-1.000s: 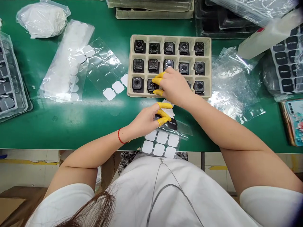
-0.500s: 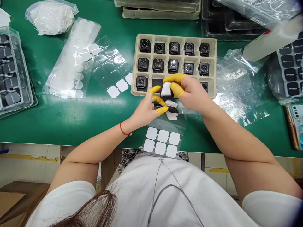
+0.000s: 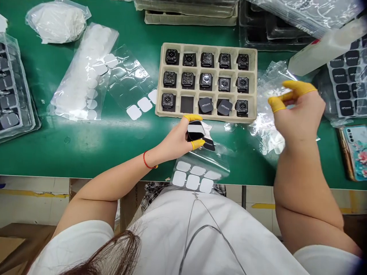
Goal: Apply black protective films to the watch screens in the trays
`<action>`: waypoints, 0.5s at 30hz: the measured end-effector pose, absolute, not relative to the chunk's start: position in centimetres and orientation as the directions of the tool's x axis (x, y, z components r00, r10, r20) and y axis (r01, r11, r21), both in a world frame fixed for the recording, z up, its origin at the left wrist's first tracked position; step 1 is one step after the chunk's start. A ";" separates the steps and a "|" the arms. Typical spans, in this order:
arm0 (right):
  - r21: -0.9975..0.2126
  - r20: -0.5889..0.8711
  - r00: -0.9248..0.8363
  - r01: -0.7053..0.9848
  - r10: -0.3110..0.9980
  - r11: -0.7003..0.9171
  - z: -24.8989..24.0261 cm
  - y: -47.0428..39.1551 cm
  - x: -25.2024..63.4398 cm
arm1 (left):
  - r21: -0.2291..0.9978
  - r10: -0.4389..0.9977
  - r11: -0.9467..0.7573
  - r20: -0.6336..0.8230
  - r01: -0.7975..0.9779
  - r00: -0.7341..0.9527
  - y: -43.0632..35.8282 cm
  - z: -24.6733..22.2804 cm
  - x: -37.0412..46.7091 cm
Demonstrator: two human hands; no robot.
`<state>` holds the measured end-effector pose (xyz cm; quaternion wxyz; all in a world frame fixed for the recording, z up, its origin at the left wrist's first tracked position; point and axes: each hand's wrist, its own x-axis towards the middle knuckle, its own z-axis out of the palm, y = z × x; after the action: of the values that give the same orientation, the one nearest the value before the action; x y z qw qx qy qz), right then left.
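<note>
My left hand (image 3: 183, 135) grips a smartwatch case (image 3: 195, 130), its glossy black face turned up, between yellow-covered fingertips. Just right of the thumb lie a black square label (image 3: 208, 144) and crumpled white paper (image 3: 207, 130); whether the hand touches them I cannot tell. My right hand (image 3: 298, 109), fingers curled together, is raised over a heap of clear plastic film (image 3: 266, 126); anything in its pinch is too unclear to name. Ahead, a beige tray (image 3: 210, 117) holds several black watch cases and two black square pieces (image 3: 205, 105) with printed lettering. One compartment in its front row is bare.
A clear sheet of white rounded squares (image 3: 193, 182) lies at the table's front edge. Bags of white pieces (image 3: 77, 80) are on the left. Stacked trays (image 3: 190, 18) stand behind, and a plastic bottle (image 3: 315, 53) and a phone (image 3: 357, 149) are on the right.
My right hand has left the smartwatch case and swung right over the clear film. The smartwatch case is now in my left hand alone, and the tray's front row is uncovered.
</note>
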<state>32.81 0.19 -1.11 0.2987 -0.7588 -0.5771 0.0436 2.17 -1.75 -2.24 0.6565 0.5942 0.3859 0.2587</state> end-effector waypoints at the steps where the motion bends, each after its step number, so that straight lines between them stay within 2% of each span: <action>1: -0.384 0.169 0.398 0.869 0.902 -0.311 -1.7 0.6 34.5 | 0.982 0.788 0.143 -0.188 0.123 0.586 -1.9 -2.0 2.1; 2: -0.262 0.149 0.436 0.883 0.888 -0.389 -2.1 0.9 35.4 | 0.983 0.768 0.132 -0.181 0.125 0.614 -2.1 -1.8 2.1; 3: -0.176 0.172 0.424 0.902 0.889 -0.395 -2.4 0.9 35.7 | 0.985 0.742 0.124 -0.174 0.123 0.647 -2.2 -1.6 2.0; 4: -0.141 0.226 0.361 0.931 0.905 -0.336 -2.5 0.6 35.1 | 0.986 0.715 0.116 -0.166 0.119 0.679 -2.4 -1.5 2.0; 6: -0.203 0.348 0.108 0.979 0.931 -0.038 -2.3 -0.4 31.9 | 0.989 0.667 0.103 -0.145 0.103 0.731 -2.8 -1.2 1.9; 7: -0.274 0.349 -0.053 0.949 0.936 0.155 -2.2 -0.9 29.7 | 0.991 0.647 0.099 -0.133 0.090 0.750 -2.9 -1.0 1.9; 9: -0.410 0.229 -0.393 0.790 0.890 0.455 -2.3 -1.7 25.3 | 0.993 0.623 0.101 -0.114 0.064 0.774 -2.9 -0.8 1.9; 10: -0.451 0.138 -0.485 0.746 0.864 0.491 -2.5 -1.8 23.6 | 0.992 0.619 0.109 -0.114 0.059 0.777 -2.9 -0.7 1.9; 12: -0.469 0.006 -0.555 0.733 0.832 0.492 -3.0 -1.6 21.6 | 0.991 0.639 0.118 -0.124 0.063 0.759 -2.6 -0.5 1.8; 13: -0.460 -0.017 -0.547 0.747 0.837 0.479 -3.1 -1.4 21.3 | 0.990 0.659 0.118 -0.133 0.072 0.740 -2.3 -0.5 1.8; 15: -0.473 0.058 -0.487 0.755 0.871 0.454 -2.7 -1.2 21.8 | 0.991 0.709 0.101 -0.135 0.090 0.693 -1.9 -0.6 1.7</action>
<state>21.82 -1.24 -2.69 0.1480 -0.4842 -0.8397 0.1963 1.68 -1.87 -0.58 0.6708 0.6295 0.3171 0.2305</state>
